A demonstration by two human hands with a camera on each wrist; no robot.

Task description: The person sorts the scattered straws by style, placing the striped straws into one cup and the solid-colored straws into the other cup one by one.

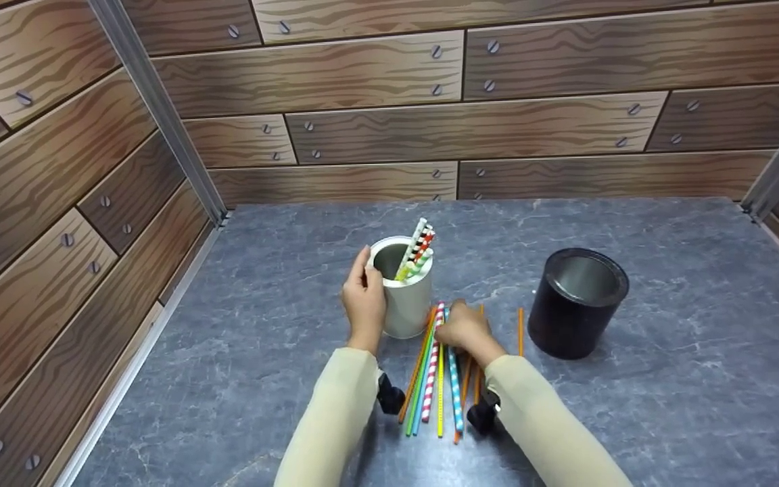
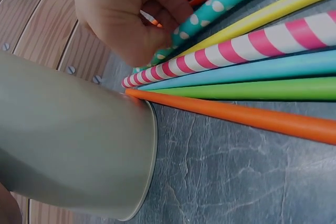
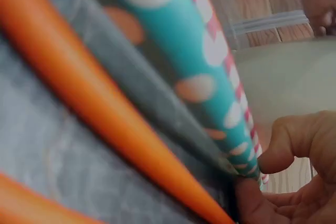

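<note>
My left hand (image 1: 364, 301) holds the off-white can (image 1: 406, 314) by its left side, near the rim. Several patterned paper straws (image 1: 418, 247) stand tilted in that can. In front of it lies a fan of loose straws: orange, green, light blue, yellow (image 2: 252, 22), and a pink-and-white striped one (image 1: 430, 389). Among them is a teal straw with white dots (image 2: 218, 6). Its far end is pinched between thumb and fingers of my right hand (image 1: 464, 328), as both wrist views show. An orange straw (image 3: 105, 106) lies beside it in the right wrist view.
A black can (image 1: 575, 304) stands upright to the right, its inside visible from above. One orange straw (image 1: 521, 331) lies apart, left of the black can. Wood-patterned walls (image 1: 376, 135) enclose the grey marbled tabletop (image 1: 261, 284) at the back and sides.
</note>
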